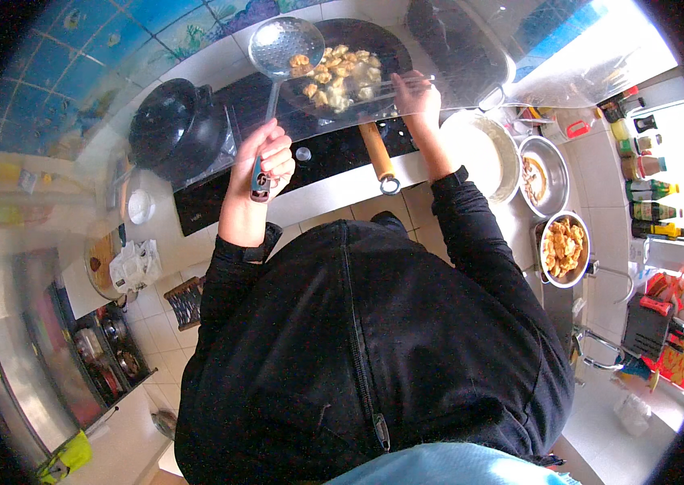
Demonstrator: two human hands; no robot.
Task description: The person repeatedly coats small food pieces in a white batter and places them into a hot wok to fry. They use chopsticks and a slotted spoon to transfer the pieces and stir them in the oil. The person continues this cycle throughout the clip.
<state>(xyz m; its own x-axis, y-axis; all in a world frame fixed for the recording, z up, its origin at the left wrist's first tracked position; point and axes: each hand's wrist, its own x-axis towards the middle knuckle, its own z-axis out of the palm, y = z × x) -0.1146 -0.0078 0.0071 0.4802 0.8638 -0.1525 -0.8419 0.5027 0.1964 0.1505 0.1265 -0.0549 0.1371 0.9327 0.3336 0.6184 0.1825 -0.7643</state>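
Observation:
My left hand [264, 159] is closed round the handle of a perforated metal skimmer [278, 45], whose bowl is over the left edge of a dark wok [399, 45]. One or two browned pieces of food lie in the skimmer. Many pale and golden pieces of fried food [342, 70] are in the wok. My right hand [418, 97] grips chopsticks [378, 91] that reach across the wok's right side, seen through a clear sheet. The wok's wooden handle [376, 148] points towards me over the hob's front edge.
A lidded black pot [175, 124] stands left of the wok. On the right are a large pale bowl [509, 173], a steel bowl [554, 182] with some residue and a bowl of browned food pieces [563, 248]. Bottles [651, 191] line the windowsill. A transparent sheet [469, 54] crosses above the hob.

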